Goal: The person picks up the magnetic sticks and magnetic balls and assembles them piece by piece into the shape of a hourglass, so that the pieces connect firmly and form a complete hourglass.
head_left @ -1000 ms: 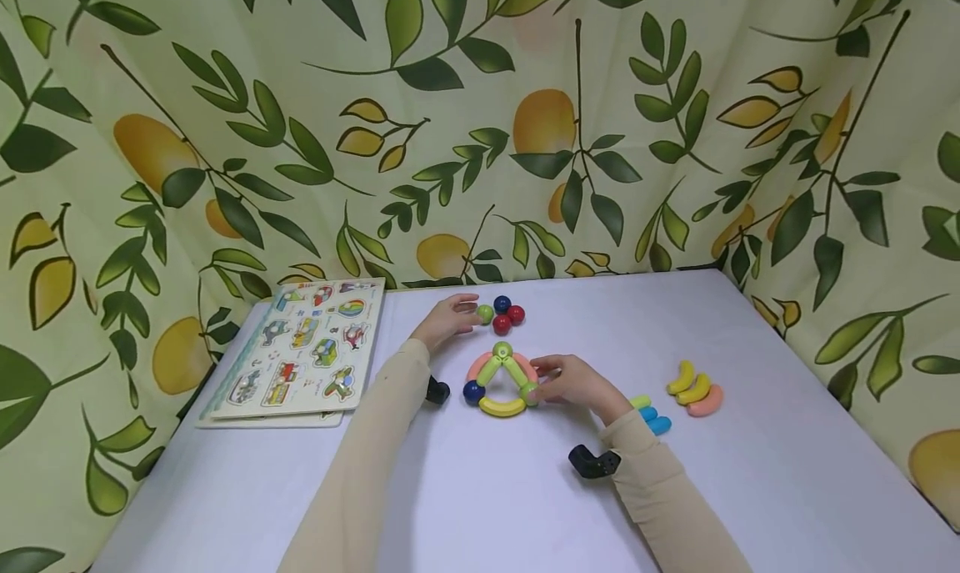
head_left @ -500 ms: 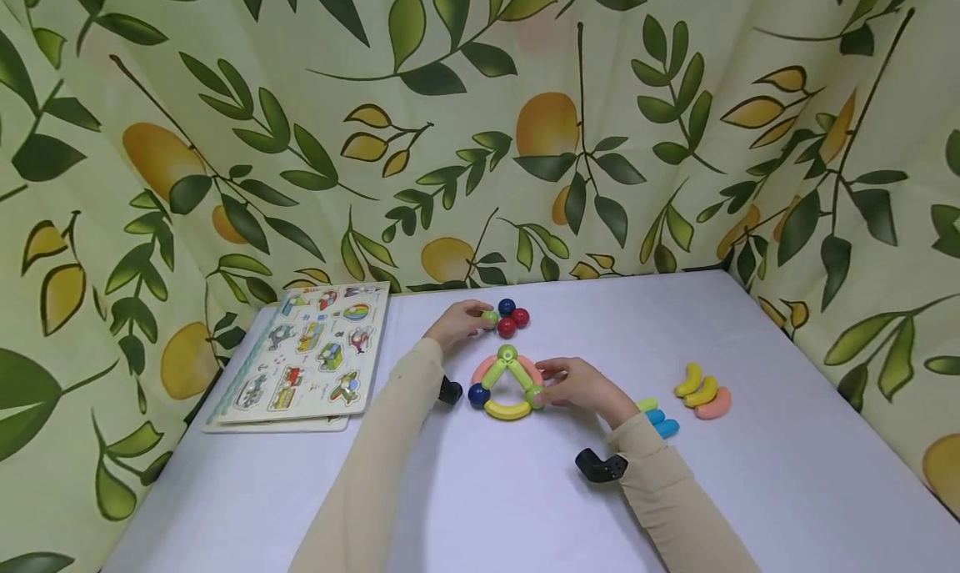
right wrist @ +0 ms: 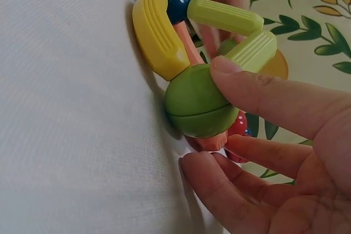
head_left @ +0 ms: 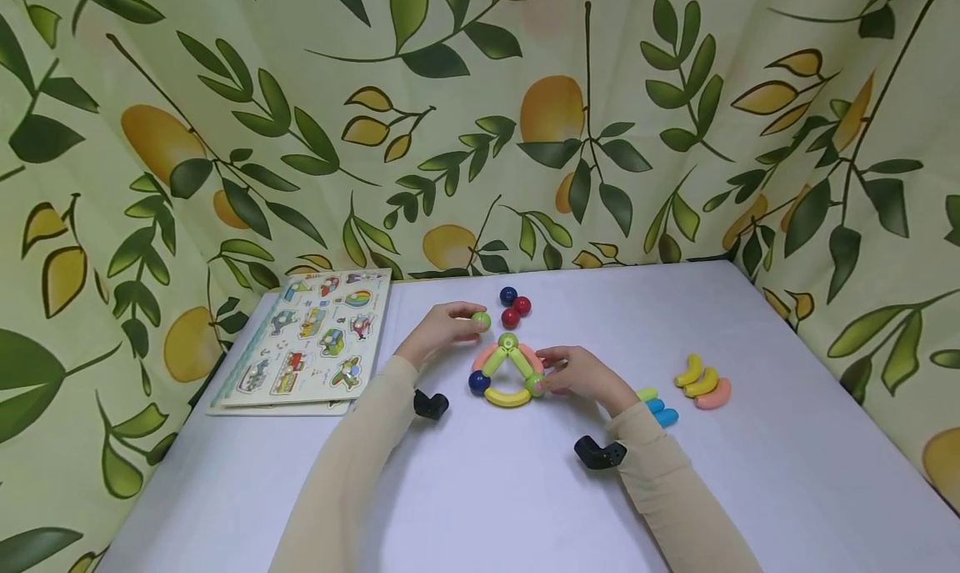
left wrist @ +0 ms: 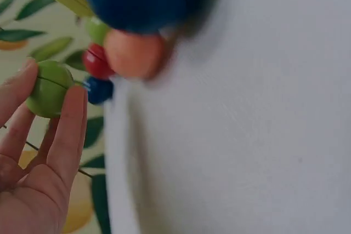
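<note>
My left hand (head_left: 442, 331) pinches a green ball (left wrist: 49, 89) between thumb and fingertips, left of the loose balls. In front of me lies a ring of toy magnetic balls and sticks: a yellow curved stick (head_left: 507, 399), pink curved sticks (head_left: 531, 357), a blue ball (head_left: 478, 381) and a far green ball (head_left: 508, 340). Two straight light-green sticks (right wrist: 226, 16) slant upward, their tops close together. With my right hand (head_left: 585, 377) I hold the ring's right green ball (right wrist: 200, 102), thumb on top and fingers beneath.
Behind the ring sit two red balls (head_left: 511, 318) and a dark blue ball (head_left: 508, 296). Blue sticks (head_left: 665, 417) and a light-green stick (head_left: 647, 394) lie by my right wrist. Yellow curved sticks (head_left: 701, 382) and a pink one (head_left: 714, 394) are farther right. Picture puzzle boards (head_left: 307, 339) lie left.
My left hand reached the green ball in the back cluster, pinched it and drew it away to the left. The right hand has stayed at the ring.
</note>
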### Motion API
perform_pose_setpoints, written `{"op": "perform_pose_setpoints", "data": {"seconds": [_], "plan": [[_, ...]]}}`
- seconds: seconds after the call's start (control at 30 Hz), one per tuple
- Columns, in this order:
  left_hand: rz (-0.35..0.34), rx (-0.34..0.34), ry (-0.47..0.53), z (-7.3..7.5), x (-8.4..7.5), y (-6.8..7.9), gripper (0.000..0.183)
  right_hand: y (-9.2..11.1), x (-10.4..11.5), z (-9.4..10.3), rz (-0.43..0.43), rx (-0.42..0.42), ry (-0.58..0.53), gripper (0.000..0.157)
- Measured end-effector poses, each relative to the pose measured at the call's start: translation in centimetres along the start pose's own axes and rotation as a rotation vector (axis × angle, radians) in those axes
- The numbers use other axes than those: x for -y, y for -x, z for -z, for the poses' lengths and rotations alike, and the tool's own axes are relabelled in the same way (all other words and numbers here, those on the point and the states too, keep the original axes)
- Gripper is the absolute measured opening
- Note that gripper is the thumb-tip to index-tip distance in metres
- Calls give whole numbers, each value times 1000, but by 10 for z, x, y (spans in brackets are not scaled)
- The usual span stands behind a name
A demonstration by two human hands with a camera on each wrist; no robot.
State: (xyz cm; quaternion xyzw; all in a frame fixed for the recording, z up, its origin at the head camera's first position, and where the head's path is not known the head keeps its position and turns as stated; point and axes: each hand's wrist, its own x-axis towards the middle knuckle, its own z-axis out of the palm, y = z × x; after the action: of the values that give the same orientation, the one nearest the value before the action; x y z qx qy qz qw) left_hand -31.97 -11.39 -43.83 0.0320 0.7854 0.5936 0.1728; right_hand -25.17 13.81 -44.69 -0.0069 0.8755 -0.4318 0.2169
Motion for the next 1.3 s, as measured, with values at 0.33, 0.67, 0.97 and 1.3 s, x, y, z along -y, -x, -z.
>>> {"op": "perform_pose_setpoints", "data": {"seconds": [0.33,0.67,0.97,1.3], "plan": [[-183,-37,-264,-16,-31,44,35,2,0,4,31,19,6,69],[-413,-1,-470,-38,-37,53,34,-2,-3,5,39,28,-12,71],[-455,56,-599,-43,-33,61,44,-3,-5,7,69,50,-15,72],[-162,-48,-479,-39,-2,65,48,-1,5,-3,90,-46,17,62]]}}
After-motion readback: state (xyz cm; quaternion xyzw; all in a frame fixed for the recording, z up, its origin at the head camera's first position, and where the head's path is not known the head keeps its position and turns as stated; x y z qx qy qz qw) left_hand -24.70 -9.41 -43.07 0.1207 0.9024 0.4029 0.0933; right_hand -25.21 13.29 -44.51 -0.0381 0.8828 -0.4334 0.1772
